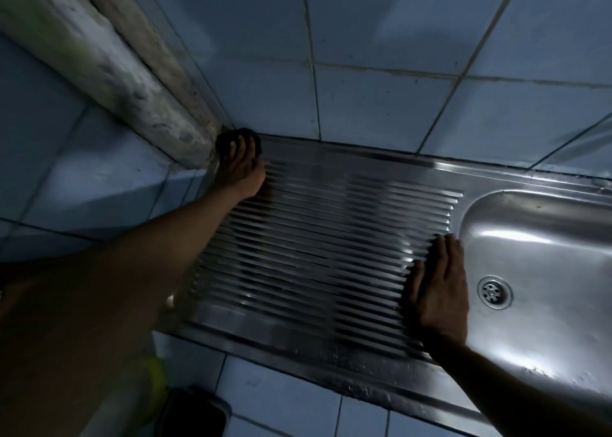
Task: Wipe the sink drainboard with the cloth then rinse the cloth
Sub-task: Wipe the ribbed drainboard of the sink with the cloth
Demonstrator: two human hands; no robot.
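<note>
You are pressing the dark cloth [236,140] into the drainboard [314,237] far-left corner, left hand [241,168] fingers spread over it; right hand [437,290] lying flat, fingers straight. Wiping looks underway; rinsing remains.

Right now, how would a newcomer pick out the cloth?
Find the steel drainboard left of the sink. Go to its far left corner, beside the pipe. The cloth is the small black wad under the left hand's fingers, the only dark soft thing there.

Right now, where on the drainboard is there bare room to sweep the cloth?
The ribbed middle of the drainboard lies bare between the left hand, pressing the cloth in the far corner, and the right hand, flat beside the sink basin.
</note>
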